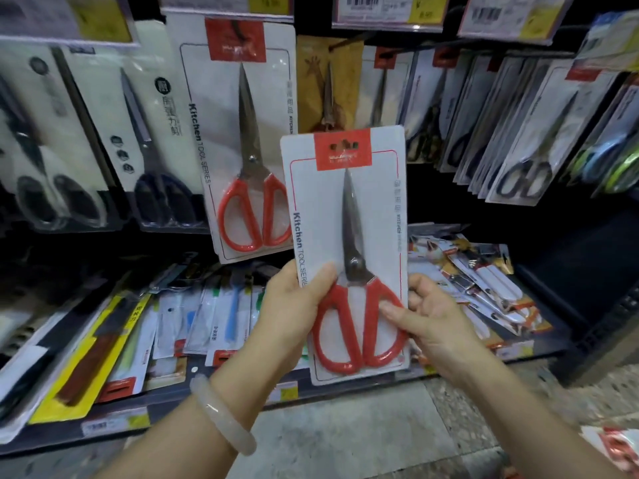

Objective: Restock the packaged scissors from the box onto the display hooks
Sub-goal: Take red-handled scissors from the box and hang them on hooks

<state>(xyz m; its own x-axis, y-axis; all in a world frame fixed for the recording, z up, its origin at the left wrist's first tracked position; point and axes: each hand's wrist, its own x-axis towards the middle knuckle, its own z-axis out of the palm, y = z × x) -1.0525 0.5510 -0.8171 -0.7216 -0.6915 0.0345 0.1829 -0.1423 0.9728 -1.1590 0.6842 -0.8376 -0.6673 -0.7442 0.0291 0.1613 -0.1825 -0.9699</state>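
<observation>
The setting is a shop aisle with a pale speckled stone floor [345,426] in the near part of the view and a dark display rack rising beyond it. A sloping lower shelf [242,402] runs left to right, heaped with carded knives and peelers too jumbled to count. Above it, hooks carry hanging cards, and four price labels [387,8] line the top edge.

One packaged pair of red-handled scissors [352,254] is held upright in front of the rack, near the middle, its card reading "Kitchen TOOL SERIES". Both hands hold it. The left hand [294,305] grips the card's lower left edge, thumb curled over the front beside the blade pivot, fingers hidden behind. The right hand [432,312] grips the lower right edge, thumb pressed on the right red handle loop, the other fingers curled behind the card. A pale bangle [221,413] circles the left wrist.

One matching hung pack [242,140] is on a hook just left of and above the held one, its lower right corner covered by the held card. Far left hang two black-handled scissor packs [155,150]. To the right, several rows of dark-handled packs [518,133] hang edge-on; their number cannot be told. A red-and-white packet [615,447] lies on the floor at near right.
</observation>
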